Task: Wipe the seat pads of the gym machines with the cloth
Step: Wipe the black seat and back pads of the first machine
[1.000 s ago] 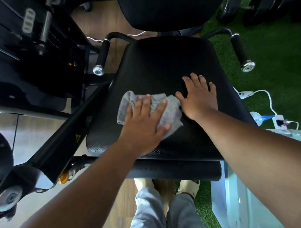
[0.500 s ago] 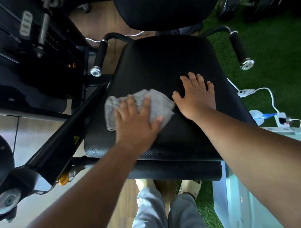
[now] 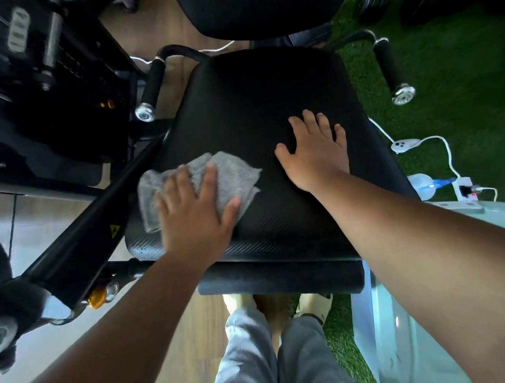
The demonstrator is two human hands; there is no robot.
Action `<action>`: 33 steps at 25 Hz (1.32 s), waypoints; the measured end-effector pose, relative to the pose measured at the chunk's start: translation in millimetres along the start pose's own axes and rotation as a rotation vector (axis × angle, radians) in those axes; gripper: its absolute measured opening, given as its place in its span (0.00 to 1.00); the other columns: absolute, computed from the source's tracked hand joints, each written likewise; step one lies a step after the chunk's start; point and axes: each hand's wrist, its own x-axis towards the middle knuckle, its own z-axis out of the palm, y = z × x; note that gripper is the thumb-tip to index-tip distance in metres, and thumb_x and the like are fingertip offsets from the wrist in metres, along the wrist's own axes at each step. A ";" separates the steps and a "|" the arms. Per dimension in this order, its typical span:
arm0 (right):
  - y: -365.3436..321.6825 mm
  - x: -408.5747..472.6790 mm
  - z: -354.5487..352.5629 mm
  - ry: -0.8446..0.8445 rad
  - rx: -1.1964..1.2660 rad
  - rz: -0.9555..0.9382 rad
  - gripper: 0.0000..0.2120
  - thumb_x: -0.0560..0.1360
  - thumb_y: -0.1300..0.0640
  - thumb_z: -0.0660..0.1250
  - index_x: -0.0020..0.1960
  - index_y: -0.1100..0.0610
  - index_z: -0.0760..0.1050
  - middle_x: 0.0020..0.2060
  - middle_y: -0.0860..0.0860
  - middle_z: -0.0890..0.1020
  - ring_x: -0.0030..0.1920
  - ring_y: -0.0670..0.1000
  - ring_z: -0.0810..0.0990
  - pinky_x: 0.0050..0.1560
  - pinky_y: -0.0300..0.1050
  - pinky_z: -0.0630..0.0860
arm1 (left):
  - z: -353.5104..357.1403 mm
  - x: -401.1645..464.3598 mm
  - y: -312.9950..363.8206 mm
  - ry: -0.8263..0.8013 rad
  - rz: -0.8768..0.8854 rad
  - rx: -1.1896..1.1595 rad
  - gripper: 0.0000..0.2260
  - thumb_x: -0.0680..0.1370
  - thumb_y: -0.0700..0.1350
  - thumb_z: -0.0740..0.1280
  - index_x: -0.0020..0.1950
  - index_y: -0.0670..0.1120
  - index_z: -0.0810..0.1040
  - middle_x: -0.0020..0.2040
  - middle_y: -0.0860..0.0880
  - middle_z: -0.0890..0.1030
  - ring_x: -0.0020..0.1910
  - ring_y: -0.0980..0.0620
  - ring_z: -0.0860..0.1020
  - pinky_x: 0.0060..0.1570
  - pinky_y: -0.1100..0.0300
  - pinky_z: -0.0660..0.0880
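A black seat pad [image 3: 251,99] of a gym machine fills the middle of the view. A grey cloth [image 3: 230,175] lies on its front left part, reaching the pad's left edge. My left hand [image 3: 195,213] presses flat on the cloth with straight, spread fingers. My right hand [image 3: 315,152] rests flat on the bare pad to the right of the cloth, fingers spread, touching nothing else. The black back pad [image 3: 256,10] rises at the top.
Two black handles with chrome ends flank the seat, the left handle [image 3: 153,86] and the right handle [image 3: 390,69]. A black frame bar [image 3: 84,234] slants at left. A foam roller [image 3: 280,279] sits under the front edge. White cable and power strip [image 3: 466,186] lie on green turf at right.
My left hand has slid the cloth leftward across the front of the pad to its left edge. My right hand has stayed in place.
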 end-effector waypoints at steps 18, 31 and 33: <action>-44.9 -113.7 -2.8 -0.093 -0.166 -0.334 0.33 0.78 0.33 0.46 0.80 0.41 0.48 0.81 0.52 0.50 0.80 0.58 0.47 0.78 0.59 0.47 | -10.5 6.3 -89.7 0.004 -0.430 -0.423 0.25 0.80 0.62 0.57 0.75 0.56 0.63 0.71 0.47 0.72 0.67 0.43 0.72 0.64 0.43 0.69; -196.6 -38.5 34.9 -0.154 -0.053 -0.420 0.26 0.83 0.44 0.46 0.80 0.41 0.52 0.82 0.48 0.50 0.81 0.56 0.46 0.77 0.59 0.40 | 15.7 1.7 -101.3 0.285 -0.455 -1.157 0.34 0.73 0.68 0.47 0.76 0.56 0.65 0.71 0.50 0.74 0.67 0.52 0.73 0.63 0.59 0.66; -196.8 -86.2 40.4 -0.136 -0.048 -0.501 0.25 0.82 0.45 0.50 0.79 0.41 0.56 0.81 0.48 0.54 0.80 0.55 0.49 0.77 0.58 0.42 | 8.7 9.5 -106.5 0.214 -0.591 -1.569 0.28 0.78 0.67 0.50 0.70 0.55 0.72 0.67 0.47 0.78 0.66 0.49 0.75 0.68 0.50 0.69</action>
